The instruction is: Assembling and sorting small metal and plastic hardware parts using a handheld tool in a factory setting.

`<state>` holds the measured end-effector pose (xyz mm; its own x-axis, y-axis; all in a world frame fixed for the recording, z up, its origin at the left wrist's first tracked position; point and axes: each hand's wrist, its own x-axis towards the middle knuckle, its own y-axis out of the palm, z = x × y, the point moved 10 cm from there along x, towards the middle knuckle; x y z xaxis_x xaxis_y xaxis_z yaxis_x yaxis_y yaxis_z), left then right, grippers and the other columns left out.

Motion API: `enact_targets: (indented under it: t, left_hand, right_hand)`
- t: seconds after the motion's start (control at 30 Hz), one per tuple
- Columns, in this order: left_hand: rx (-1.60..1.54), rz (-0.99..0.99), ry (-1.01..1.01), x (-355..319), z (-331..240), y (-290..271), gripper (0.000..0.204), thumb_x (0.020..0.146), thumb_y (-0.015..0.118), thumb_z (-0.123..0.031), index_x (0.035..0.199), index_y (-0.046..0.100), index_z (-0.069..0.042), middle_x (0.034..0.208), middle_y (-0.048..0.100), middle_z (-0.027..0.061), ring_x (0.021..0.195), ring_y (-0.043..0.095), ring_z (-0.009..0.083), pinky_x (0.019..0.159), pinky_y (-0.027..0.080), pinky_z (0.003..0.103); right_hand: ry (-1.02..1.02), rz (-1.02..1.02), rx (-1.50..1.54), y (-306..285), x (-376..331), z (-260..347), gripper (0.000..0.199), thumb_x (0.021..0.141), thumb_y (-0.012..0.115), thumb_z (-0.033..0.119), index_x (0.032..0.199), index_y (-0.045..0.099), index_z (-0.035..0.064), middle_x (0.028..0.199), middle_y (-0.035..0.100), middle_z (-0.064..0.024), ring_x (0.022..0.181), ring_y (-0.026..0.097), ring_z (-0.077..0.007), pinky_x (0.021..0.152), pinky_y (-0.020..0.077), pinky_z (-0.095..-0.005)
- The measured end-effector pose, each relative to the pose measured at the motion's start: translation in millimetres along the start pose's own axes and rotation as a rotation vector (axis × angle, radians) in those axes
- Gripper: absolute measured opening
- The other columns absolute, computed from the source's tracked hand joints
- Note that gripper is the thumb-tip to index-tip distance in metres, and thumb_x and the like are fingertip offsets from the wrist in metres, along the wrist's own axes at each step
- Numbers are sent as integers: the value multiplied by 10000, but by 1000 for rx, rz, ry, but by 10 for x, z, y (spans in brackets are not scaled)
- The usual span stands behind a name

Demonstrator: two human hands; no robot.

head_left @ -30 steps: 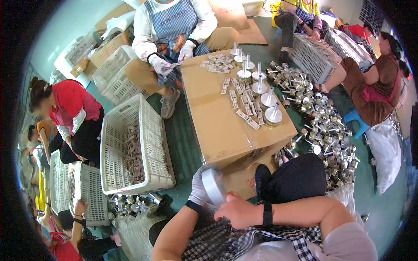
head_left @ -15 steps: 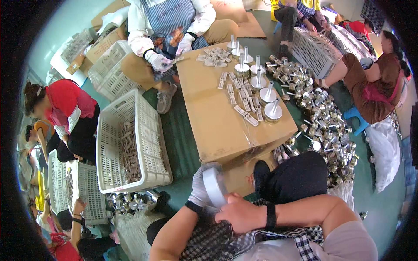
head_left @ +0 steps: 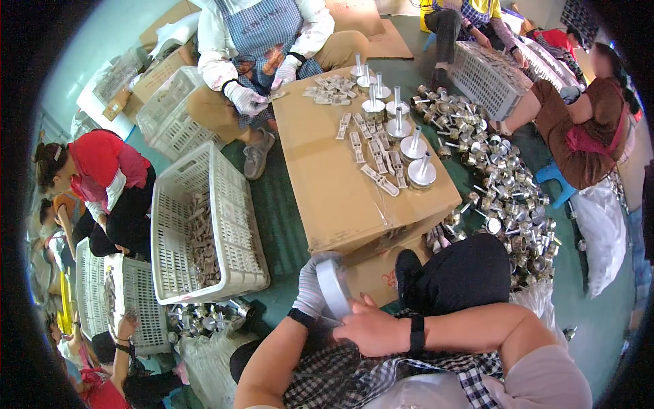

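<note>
Holding a round, flat-faced metal disc part (head_left: 334, 286) on edge just above the lap, the person's left hand (head_left: 312, 290) — covered in a pale knitted glove — wraps its fingers around the disc's rim, clamped on it. The bare right hand (head_left: 371, 330) is curled together against the lower edge of the same disc, fingers bent inward; whether it pinches a small part there cannot be told. A black band (head_left: 415, 332) circles the right wrist, and a black cuff (head_left: 300, 317) sits at the left wrist.

Just beyond the hands stands a large brown cardboard box (head_left: 340, 184) serving as a worktop, its matte top creased. On its far right side stand several shiny disc bases with upright stems (head_left: 412, 153), and beside them lie small flat silver latch plates (head_left: 375, 160) in loose rows. To the right of the box, on the green floor, a wide heap of gleaming cylindrical metal parts (head_left: 507, 198) spreads out. To the left sits a white plastic lattice basket (head_left: 204, 225) holding a strip of dull grey pieces.

Across the box a seated person in a checked apron works with gloved hands (head_left: 248, 102); other people sit near further white baskets (head_left: 490, 75).
</note>
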<state>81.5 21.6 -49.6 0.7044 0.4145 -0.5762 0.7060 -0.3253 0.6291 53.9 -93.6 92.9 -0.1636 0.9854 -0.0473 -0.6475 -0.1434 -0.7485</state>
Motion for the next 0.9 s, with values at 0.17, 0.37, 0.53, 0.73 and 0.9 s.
enact_targets:
  t: [0.17, 0.37, 0.53, 0.73, 0.9]
  left_hand:
    - [-86, 31, -141, 17, 92, 62, 184, 790, 583, -193, 874, 619, -34, 691, 596, 91, 597, 563, 219, 548, 482, 314]
    - [-60, -66, -192, -104, 58, 120, 156, 775, 612, -214, 850, 615, -78, 676, 599, 69, 582, 567, 203, 548, 492, 318]
    - [-92, 34, -275, 97, 141, -75, 127, 837, 558, -193, 895, 615, -96, 745, 629, 95, 629, 598, 229, 588, 510, 353]
    - [-64, 92, -202, 79, 108, -92, 194, 898, 467, -199, 974, 603, -83, 824, 631, 114, 714, 617, 240, 638, 520, 350]
    - [171, -42, -65, 7, 2, -110, 217, 912, 429, -148, 1023, 595, -62, 864, 634, 119, 728, 620, 241, 670, 531, 348]
  right_hand:
    - [-36, -9, -141, -434, -51, 207, 201, 686, 575, 61, 881, 598, 108, 778, 564, -89, 995, 495, -347, 833, 362, -506]
    - [-120, -24, -16, -1032, 174, 416, 103, 727, 560, 80, 829, 551, 73, 765, 545, -97, 874, 571, -277, 754, 425, -461]
    - [-275, -161, -95, -635, 334, 48, 104, 784, 517, 120, 868, 554, 72, 851, 578, -114, 953, 555, -304, 748, 457, -435]
    - [-262, -122, -152, -435, 428, -32, 134, 808, 498, 149, 894, 574, 81, 967, 600, -108, 1108, 508, -280, 831, 443, -422]
    - [-252, -97, -176, -367, 448, -91, 137, 812, 498, 161, 902, 566, 82, 991, 592, -94, 1187, 447, -291, 880, 404, -485]
